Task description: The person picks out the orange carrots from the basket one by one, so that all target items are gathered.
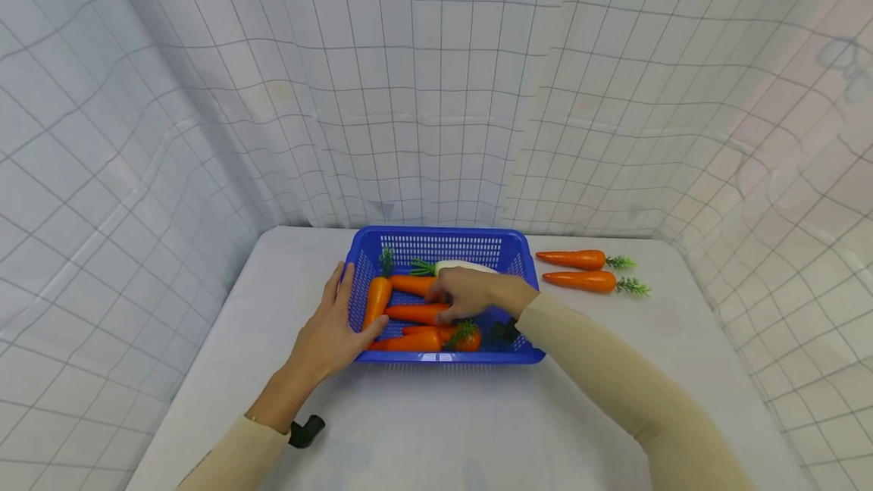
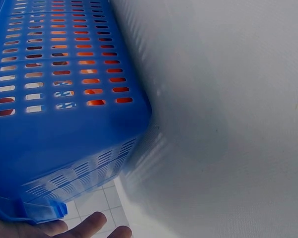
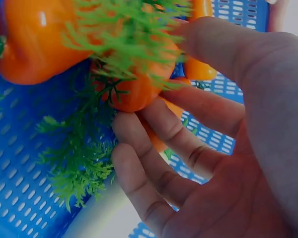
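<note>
Head view: right hand (image 1: 470,292) grips a carrot (image 1: 417,314); flat-fingered left hand (image 1: 334,328) steadies the unlabelled basket (image 1: 443,242).

The head camera looks forward and down from above, taking in the whole worktop (image 1: 477,430) and the blue basket (image 1: 446,242). The left wrist camera sits very near the basket's outer wall (image 2: 64,129), facing along it. The right wrist camera looks from inside, close to the carrots (image 3: 139,89). All 3 views share the basket.

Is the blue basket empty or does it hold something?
Not empty: the blue basket holds several carrots and a white radish.
</note>
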### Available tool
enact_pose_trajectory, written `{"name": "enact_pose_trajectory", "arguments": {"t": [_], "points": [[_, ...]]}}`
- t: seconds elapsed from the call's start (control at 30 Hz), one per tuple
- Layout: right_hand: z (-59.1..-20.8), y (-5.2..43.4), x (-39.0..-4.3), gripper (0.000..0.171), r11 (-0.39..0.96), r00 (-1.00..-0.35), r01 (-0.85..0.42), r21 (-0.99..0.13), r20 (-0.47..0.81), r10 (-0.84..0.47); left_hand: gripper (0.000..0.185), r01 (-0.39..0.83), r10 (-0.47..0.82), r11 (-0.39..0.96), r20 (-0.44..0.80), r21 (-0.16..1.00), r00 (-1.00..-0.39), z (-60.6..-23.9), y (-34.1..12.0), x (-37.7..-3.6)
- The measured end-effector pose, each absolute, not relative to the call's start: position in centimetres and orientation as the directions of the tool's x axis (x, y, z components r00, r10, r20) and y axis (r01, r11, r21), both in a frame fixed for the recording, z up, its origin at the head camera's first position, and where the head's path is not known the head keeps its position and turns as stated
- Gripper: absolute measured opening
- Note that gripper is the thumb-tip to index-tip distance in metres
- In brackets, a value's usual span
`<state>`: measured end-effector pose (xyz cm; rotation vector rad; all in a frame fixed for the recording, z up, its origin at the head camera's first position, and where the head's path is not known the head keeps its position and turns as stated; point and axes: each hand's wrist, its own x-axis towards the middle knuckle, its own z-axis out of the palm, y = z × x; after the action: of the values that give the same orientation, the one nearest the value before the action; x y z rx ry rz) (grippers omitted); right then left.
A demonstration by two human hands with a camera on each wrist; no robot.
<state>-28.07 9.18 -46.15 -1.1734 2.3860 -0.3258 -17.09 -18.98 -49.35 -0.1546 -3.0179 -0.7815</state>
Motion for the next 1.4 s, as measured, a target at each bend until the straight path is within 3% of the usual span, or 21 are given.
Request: {"name": "enact_pose_trajectory", "arguments": {"t": [0.3, 0.67, 1.4], "points": [[-46.6, 8.5, -27.7, 0.029, 0.62, -0.539, -0.687, -0.38, -0.306, -0.784, 0.115, 0.101, 0.091, 0.866, 0.043, 0.49, -0.995, -49.4, -19.1, -17.0], [-46.7, 8.6, -27.3, 0.036, 0.632, -0.543, -0.671, -0.388, -0.324, -0.775, 0.114, 0.102, 0.092, 0.863, 0.045, 0.496, -0.995, -49.4, -19.1, -17.0], [-44.1, 11.9, -27.6, 0.038, 0.616, -0.612, -0.656, -0.437, -0.17, -0.772, 0.115, 0.099, 0.084, 0.871, 0.052, 0.481, -0.995, -49.5, -18.9, -16.9]]}}
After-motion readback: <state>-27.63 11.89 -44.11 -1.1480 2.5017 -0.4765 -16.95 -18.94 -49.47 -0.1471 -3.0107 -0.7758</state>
